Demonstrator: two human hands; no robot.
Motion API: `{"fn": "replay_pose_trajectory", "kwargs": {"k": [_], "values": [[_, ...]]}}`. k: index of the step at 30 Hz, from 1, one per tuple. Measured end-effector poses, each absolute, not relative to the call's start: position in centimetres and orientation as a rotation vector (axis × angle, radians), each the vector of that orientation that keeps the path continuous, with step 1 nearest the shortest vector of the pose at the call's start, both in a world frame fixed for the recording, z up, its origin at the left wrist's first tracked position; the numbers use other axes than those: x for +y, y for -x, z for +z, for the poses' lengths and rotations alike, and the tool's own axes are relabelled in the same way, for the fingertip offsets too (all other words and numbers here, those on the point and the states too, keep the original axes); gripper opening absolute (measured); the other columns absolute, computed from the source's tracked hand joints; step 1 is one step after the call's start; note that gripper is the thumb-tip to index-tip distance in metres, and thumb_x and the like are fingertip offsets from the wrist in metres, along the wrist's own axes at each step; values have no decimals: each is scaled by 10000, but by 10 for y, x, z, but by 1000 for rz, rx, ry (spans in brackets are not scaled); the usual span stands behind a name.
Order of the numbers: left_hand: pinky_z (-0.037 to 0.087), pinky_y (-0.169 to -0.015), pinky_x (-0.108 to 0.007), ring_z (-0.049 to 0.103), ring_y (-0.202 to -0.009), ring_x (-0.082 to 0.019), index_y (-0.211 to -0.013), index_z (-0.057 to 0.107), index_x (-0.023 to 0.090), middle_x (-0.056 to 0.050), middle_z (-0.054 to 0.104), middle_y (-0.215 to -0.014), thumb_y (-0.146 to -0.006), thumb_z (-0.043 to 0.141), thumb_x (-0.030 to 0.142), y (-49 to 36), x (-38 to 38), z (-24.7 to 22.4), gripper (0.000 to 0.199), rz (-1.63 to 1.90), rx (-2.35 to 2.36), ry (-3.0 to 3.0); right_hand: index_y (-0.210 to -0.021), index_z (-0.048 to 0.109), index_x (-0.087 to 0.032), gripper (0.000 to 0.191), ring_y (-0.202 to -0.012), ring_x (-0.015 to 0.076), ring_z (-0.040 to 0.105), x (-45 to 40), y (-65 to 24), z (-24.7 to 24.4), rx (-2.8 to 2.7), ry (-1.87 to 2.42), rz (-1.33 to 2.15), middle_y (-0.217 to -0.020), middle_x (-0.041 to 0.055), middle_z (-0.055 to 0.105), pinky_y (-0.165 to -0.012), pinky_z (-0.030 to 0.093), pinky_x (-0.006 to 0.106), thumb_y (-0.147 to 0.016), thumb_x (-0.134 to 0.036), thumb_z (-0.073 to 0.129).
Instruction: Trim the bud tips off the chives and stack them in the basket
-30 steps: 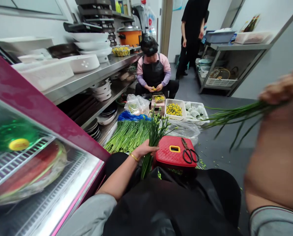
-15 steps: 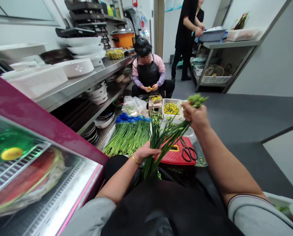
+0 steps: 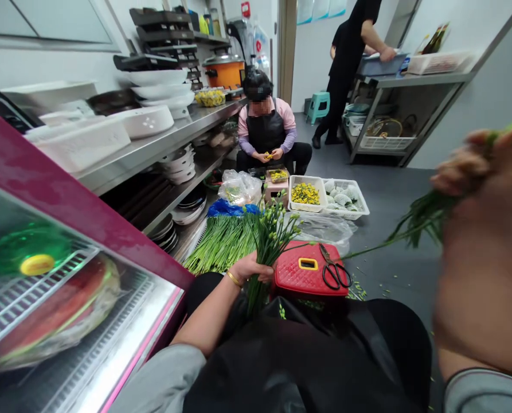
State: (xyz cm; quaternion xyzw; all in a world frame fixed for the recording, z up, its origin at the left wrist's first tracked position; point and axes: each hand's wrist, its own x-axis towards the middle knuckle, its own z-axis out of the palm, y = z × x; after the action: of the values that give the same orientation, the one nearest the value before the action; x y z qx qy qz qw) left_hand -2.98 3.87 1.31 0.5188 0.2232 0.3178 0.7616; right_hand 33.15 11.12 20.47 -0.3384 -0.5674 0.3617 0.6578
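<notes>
My left hand point(image 3: 252, 268) is wrapped round an upright bunch of garlic chives point(image 3: 273, 232) with pale green buds, just above my lap. Out at the right edge, my right hand point(image 3: 475, 166), smeared by motion, grips a second, looser bunch of chives point(image 3: 430, 215); one long stem trails from it toward the left. Between the hands stands a red stool-like box point(image 3: 292, 275) with a yellow-rimmed slot. Black-handled scissors point(image 3: 335, 272) lie on its top. Behind my left hand, many long chives point(image 3: 225, 244) lie side by side in a tray.
A co-worker point(image 3: 266, 129) sits ahead, handling yellow flowers. White baskets hold yellow flowers point(image 3: 306, 194) and net-wrapped produce point(image 3: 342, 198). A steel shelf point(image 3: 152, 137) with dishes runs along the left, beside a glass-fronted fridge point(image 3: 66, 298). Another person point(image 3: 350, 63) stands at a rear table.
My right hand has swung far right, pulling a bunch of chives away from those in my left hand. The view has shifted slightly. The standing person has moved and leans over the basin.
</notes>
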Motion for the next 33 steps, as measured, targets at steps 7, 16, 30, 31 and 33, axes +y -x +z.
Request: {"fn": "replay_pose_trajectory", "kwargs": {"k": [7,16,30,31,33], "values": [[298,-332,-214,323,-257,-64,-548,487,157,49,400,-343,-534,770,385,16,31,17,363,544,231,-956,-830,643,-157,373,-362,21,167,112,-204,140,-1183,652,1567,-437,-118,234,-374,42,214,-557,-364,790],[310,-348,-222,366,-271,-76,-564,550,141,16,450,-379,-558,761,335,0,27,13,287,395,56,-908,-809,648,-141,376,-369,12,190,105,-150,139,-1219,417,1758,-447,-113,264,-372,95,187,-552,-389,764],[306,-322,-210,354,-260,-67,-521,498,147,29,416,-352,-521,785,353,1,29,6,353,377,153,-880,-626,660,-145,230,-354,29,257,90,-164,161,-1489,600,1542,-370,-81,366,-372,119,198,-540,-348,724],[300,-320,-212,347,-259,-68,-516,491,150,33,407,-346,-513,785,362,1,30,6,362,374,174,-887,-618,656,-144,233,-359,29,260,89,-164,161,-1490,625,1517,-377,-79,375,-373,118,200,-531,-345,735],[297,-326,-215,336,-262,-66,-523,483,153,42,399,-346,-519,777,376,2,32,8,369,390,202,-918,-591,628,-146,248,-366,25,264,89,-162,159,-1453,668,1445,-393,-79,386,-376,125,202,-506,-332,769]]}}
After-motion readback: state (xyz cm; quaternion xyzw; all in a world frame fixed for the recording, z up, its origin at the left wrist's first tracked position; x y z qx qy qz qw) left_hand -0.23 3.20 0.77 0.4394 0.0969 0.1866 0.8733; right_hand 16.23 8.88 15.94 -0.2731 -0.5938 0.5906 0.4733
